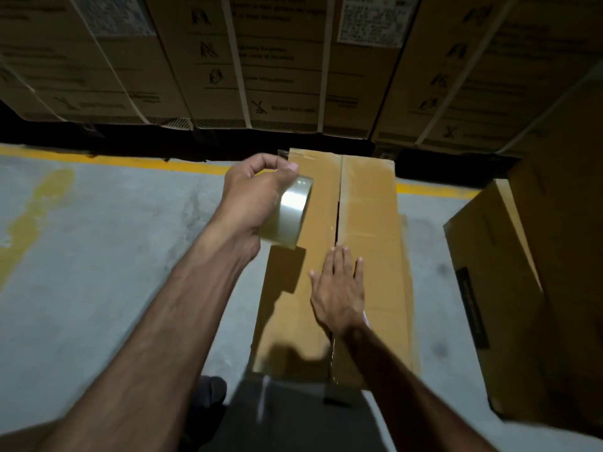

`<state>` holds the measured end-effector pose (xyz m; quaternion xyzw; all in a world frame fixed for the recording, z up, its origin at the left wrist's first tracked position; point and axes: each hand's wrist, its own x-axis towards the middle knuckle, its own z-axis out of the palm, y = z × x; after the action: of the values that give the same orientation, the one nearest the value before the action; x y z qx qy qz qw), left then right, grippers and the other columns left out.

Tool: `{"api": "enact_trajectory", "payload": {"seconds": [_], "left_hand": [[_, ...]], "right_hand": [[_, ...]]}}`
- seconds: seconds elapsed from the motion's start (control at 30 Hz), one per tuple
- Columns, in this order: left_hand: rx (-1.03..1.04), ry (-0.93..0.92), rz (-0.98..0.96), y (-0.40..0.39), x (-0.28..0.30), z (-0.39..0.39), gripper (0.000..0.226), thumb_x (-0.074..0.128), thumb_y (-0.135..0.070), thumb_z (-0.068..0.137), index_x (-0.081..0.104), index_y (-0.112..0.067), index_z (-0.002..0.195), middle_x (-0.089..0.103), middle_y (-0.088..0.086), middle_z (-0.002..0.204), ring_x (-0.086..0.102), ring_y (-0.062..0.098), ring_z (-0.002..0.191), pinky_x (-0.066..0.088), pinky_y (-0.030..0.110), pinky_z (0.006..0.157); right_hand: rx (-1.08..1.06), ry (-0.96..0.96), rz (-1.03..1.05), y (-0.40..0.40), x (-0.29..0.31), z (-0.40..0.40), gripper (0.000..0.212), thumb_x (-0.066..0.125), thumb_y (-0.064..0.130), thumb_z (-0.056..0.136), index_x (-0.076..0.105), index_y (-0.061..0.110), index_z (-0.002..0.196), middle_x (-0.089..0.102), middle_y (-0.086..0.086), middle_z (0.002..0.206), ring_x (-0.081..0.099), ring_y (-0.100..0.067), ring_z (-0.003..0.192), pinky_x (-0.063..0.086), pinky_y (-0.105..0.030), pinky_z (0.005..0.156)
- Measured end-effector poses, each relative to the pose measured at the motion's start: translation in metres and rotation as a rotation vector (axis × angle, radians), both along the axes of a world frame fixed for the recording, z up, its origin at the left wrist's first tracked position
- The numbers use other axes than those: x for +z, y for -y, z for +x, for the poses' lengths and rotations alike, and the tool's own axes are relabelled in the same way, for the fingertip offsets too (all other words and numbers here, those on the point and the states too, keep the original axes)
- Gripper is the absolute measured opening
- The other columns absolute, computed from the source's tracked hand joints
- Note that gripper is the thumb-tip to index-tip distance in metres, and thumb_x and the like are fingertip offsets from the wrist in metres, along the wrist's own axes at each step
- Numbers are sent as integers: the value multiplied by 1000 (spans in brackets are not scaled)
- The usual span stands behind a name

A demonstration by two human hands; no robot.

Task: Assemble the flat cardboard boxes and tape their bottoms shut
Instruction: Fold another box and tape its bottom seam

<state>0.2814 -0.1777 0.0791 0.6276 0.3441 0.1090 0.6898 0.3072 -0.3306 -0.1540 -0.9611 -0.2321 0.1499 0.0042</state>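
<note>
A long brown cardboard box point(368, 203) stands on the concrete floor in front of me, its two flaps folded shut with a dark seam down the middle. My left hand point(251, 197) grips a roll of clear packing tape point(288, 213) above the box's left flap, the thumb and fingers curled over the roll's top. My right hand point(339, 291) lies flat on the box, fingers straight and spread across the seam, pressing the flaps down.
A wall of strapped, printed cartons point(261, 60) rises just behind the box. Another brown cardboard box point(509, 288) stands at the right. A yellow line point(114, 159) runs across the grey floor point(114, 256) at the left.
</note>
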Motion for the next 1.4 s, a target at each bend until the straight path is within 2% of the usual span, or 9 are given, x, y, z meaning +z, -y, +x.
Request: {"api": "enact_trajectory", "payload": {"seconds": [0.27,0.43,0.67,0.87,1.07,1.13,1.2,1.3,1.4], "left_hand": [[-5,25,23,6,14,-24,21,75,-20,94,68,-23,75,74,-1,100,60,21,99,43,37,83],[-51,14,42,18,12,-36,15,75,-17,94,70,-20,80,76,4,105,65,28,109,48,40,89],[-98,-8,67,34,13,-38,13,73,-15,95,68,-18,84,72,0,98,61,18,96,45,31,80],[-123,-5,75,43,12,-33,9,72,-15,97,68,-15,88,69,-1,95,58,13,89,42,27,71],[-133,-32,90,42,7,-35,13,73,-17,96,66,-17,85,69,0,93,59,18,91,43,31,76],[-130,-35,94,40,7,-34,11,73,-18,96,68,-17,86,70,1,95,59,20,94,44,33,80],[-124,-27,99,34,9,-34,8,73,-18,96,69,-16,89,71,1,97,60,21,96,45,33,81],[-105,-17,107,20,11,-37,10,74,-18,95,70,-18,85,74,2,101,62,23,100,46,36,84],[-75,-22,111,2,11,-43,16,75,-19,94,70,-21,79,74,0,96,63,22,97,47,36,82]], "right_hand": [[-19,-96,-76,32,17,-136,82,8,56,110,-4,-4,163,-15,-26,170,-11,-39,161,-10,-55,128],[-131,-48,81,54,10,-206,81,25,55,106,37,-8,156,26,-27,167,29,-40,156,31,-58,124],[-139,53,148,74,15,-234,74,30,50,104,44,-2,155,35,-21,166,38,-36,153,42,-58,117],[-94,81,116,94,7,-246,75,37,47,98,45,-1,155,35,-19,166,39,-34,152,39,-57,117],[-154,159,254,97,-5,-280,48,52,36,95,78,5,120,69,-20,134,69,-34,122,52,-61,102],[-125,329,434,80,8,-275,23,64,24,92,81,10,101,77,-14,115,73,-29,108,50,-56,106],[-109,255,488,52,35,-253,16,63,27,94,77,19,99,72,-2,110,69,-22,106,40,-50,113],[70,40,372,-4,60,-204,33,50,38,103,70,21,123,63,-2,135,54,-21,129,27,-49,124],[418,-7,82,-48,59,-161,44,50,49,103,66,23,135,46,-8,160,37,-29,149,17,-58,126]]}}
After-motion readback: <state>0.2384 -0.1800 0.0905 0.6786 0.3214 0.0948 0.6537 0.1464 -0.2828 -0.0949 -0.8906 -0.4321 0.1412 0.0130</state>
